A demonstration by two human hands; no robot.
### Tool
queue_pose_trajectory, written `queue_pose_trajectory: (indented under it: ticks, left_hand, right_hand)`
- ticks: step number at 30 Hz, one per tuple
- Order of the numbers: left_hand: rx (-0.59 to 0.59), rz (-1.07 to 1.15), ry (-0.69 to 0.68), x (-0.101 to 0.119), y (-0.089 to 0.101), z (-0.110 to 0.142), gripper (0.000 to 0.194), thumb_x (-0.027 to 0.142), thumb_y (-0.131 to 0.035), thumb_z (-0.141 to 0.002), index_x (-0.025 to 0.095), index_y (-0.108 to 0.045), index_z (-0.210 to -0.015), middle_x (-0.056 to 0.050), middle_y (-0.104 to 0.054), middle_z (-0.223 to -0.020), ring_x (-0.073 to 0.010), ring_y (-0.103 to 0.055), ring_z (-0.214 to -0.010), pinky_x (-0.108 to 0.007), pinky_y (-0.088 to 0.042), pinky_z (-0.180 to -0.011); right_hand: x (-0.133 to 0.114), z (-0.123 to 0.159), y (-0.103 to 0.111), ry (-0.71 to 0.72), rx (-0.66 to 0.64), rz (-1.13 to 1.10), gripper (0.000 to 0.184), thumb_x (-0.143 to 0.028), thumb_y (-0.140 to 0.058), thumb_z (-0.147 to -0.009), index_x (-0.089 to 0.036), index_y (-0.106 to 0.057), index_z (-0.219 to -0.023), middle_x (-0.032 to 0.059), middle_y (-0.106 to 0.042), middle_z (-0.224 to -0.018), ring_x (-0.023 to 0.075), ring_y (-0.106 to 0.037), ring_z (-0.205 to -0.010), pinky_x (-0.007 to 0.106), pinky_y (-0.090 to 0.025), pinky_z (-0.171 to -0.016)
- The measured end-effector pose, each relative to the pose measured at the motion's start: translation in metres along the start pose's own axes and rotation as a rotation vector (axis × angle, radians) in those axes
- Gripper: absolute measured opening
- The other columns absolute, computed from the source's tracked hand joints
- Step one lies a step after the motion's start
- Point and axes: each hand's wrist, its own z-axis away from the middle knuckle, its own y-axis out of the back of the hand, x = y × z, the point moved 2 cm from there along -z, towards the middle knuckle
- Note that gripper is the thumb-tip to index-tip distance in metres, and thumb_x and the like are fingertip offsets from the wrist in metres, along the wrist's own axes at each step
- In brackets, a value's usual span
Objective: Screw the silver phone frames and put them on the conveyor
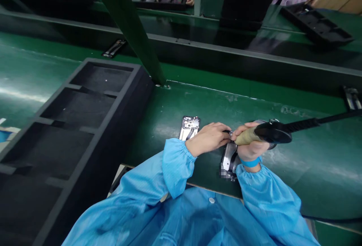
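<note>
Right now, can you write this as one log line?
right hand: grips corded tool | left hand: at far end of opened phone | second phone: on green bench

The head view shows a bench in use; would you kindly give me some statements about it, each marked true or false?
1. The right hand holds a tool with a black cable. True.
2. The wristband on the right arm is red. False: the wristband is blue.
3. The left hand is by the far end of a phone-like part. True.
4. The black tray stands left of the left hand. True.
5. Another phone-like part lies inside the tray. False: it lies on the bench, right of the tray.
</note>
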Motion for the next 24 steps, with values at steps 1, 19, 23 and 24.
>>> queue_pose_trajectory:
  ticks: [1, 19, 23, 24]
  left_hand:
    - [0.012, -0.001, 0.005, 0.001, -0.001, 0.0, 0.023, 0.033, -0.064, -0.116, 0.022, -0.081, -0.126, -0.008, -0.073, -0.153, -0.0271, -0.069, -0.143, -0.042, -0.054, -0.12]
    - [0.257, 0.746, 0.276, 0.017, 0.002, 0.003, 0.053, 0.014, -0.079, -0.09, 0.023, -0.071, -0.141, -0.007, -0.071, -0.132, -0.0237, -0.073, -0.122, -0.037, -0.062, -0.105]
    - [0.235, 0.851, 0.226, 0.029, 0.008, 0.005, 0.041, 0.02, -0.079, -0.092, 0.024, -0.076, -0.132, -0.006, -0.072, -0.124, -0.0215, -0.073, -0.11, -0.032, -0.062, -0.09]
    - [0.234, 0.845, 0.207, 0.031, 0.01, 0.006, 0.039, 0.021, -0.08, -0.092, 0.024, -0.077, -0.131, -0.006, -0.072, -0.122, -0.0213, -0.073, -0.108, -0.032, -0.062, -0.09]
  right_hand:
    - [-0.002, -0.003, 0.001, -0.005, 0.011, -0.004, 0.054, -0.076, -0.063, -0.1, -0.024, -0.067, -0.113, -0.0028, -0.065, -0.067, 0.0188, -0.057, -0.043, 0.031, -0.048, -0.041]
    - [-0.009, -0.051, 0.076, 0.028, 0.485, 0.28, 0.062, -0.087, -0.053, -0.096, -0.026, -0.062, -0.096, 0.0002, -0.055, -0.058, 0.021, -0.05, -0.037, 0.035, -0.04, -0.034]
    - [-0.003, -0.048, 0.077, 0.024, 0.459, 0.273, 0.058, -0.083, -0.054, -0.098, -0.025, -0.064, -0.099, -0.0001, -0.059, -0.059, 0.0219, -0.052, -0.038, 0.035, -0.042, -0.034]
    - [-0.003, -0.047, 0.078, 0.027, 0.451, 0.272, 0.058, -0.082, -0.053, -0.099, -0.025, -0.064, -0.099, -0.0004, -0.06, -0.059, 0.0219, -0.052, -0.038, 0.035, -0.042, -0.034]
